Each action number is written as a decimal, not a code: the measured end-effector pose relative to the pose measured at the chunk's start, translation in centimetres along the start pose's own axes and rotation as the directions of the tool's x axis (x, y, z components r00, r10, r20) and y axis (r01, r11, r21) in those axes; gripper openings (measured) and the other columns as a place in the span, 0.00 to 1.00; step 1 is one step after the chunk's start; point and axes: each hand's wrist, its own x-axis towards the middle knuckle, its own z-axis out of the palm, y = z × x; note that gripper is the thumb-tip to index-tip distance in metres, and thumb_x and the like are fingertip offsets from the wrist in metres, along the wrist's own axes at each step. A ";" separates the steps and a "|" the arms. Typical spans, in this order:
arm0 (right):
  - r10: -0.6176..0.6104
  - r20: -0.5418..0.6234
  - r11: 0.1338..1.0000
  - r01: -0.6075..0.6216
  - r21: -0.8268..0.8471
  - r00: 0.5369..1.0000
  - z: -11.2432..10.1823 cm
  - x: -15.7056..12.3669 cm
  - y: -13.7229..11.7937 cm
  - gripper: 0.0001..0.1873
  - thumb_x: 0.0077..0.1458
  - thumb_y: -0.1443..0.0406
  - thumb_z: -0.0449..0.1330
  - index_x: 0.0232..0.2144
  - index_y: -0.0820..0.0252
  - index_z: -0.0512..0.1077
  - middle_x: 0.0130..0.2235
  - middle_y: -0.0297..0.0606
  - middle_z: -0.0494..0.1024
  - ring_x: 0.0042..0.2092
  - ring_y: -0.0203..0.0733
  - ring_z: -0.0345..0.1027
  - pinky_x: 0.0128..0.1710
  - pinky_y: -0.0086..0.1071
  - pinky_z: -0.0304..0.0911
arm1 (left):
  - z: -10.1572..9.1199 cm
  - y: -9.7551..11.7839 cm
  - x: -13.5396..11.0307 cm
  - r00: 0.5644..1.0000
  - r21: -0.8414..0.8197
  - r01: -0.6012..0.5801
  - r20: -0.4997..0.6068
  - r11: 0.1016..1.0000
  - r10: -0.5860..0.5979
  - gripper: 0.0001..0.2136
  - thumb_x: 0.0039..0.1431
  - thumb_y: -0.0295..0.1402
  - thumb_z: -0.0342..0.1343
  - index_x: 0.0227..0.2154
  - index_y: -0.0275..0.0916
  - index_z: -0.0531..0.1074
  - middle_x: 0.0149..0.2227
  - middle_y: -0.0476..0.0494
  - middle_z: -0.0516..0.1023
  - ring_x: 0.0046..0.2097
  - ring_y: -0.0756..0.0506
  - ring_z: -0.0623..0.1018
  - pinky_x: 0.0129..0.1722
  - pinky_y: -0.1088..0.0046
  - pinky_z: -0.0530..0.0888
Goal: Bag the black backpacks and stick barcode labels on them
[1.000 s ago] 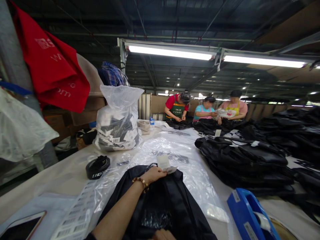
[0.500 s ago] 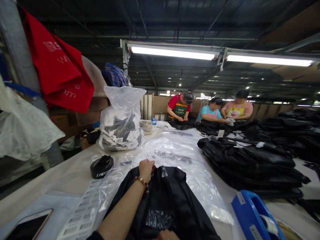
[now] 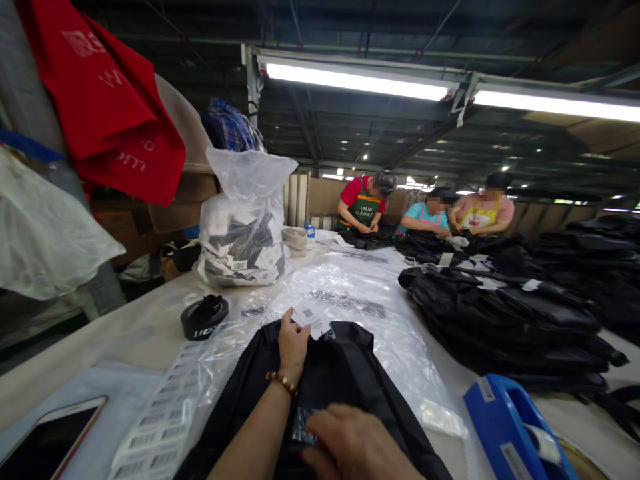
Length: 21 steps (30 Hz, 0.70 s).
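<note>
A black fabric bag lies in front of me on clear plastic sheeting. At its top edge my left hand, with a beaded bracelet at the wrist, is closed on a white paper tag printed with a square code. Over the lower part of the bag is my right hand. Its fingers are bent and blurred by motion, beside a shiny clear plastic patch on the bag. Whether they grip the patch I cannot make out.
Left: barcode label sheets, a phone, a black strap roll and a clear sack of tags. Right: a blue tape dispenser and stacked black bags. Several co-workers work at the far end.
My right hand has come up from the bottom edge onto the bag, partly covering the plastic patch. The tag at my left hand now shows its printed face more fully.
</note>
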 end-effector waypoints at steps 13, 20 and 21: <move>0.498 0.170 0.866 -0.499 -0.041 0.850 9.6 2.0 7.4 0.32 0.60 0.52 0.46 0.62 0.60 0.52 0.65 0.38 0.47 0.66 0.50 0.39 0.63 0.49 0.41 | 0.7 -2.1 0.2 0.994 -0.202 0.113 0.033 0.973 -0.109 0.29 0.46 0.29 0.56 0.54 0.33 0.56 0.26 0.50 0.74 0.28 0.48 0.75 0.27 0.75 0.71; 0.597 -0.097 0.796 -0.574 0.191 0.796 7.4 4.3 8.1 0.19 0.58 0.58 0.49 0.45 0.56 0.74 0.50 0.39 0.74 0.53 0.50 0.64 0.56 0.48 0.53 | 0.2 -0.1 -0.1 0.970 -0.332 0.225 0.168 0.916 -0.177 0.12 0.38 0.33 0.58 0.28 0.34 0.70 0.25 0.45 0.77 0.22 0.50 0.72 0.21 0.78 0.65; 0.628 -0.150 0.769 -0.579 0.271 0.764 7.3 4.6 8.3 0.18 0.57 0.57 0.50 0.42 0.56 0.75 0.47 0.39 0.76 0.51 0.50 0.66 0.53 0.46 0.55 | 0.2 0.2 -0.2 0.964 -0.339 0.243 0.191 0.909 -0.187 0.13 0.37 0.33 0.58 0.29 0.33 0.70 0.25 0.44 0.78 0.22 0.51 0.72 0.20 0.78 0.64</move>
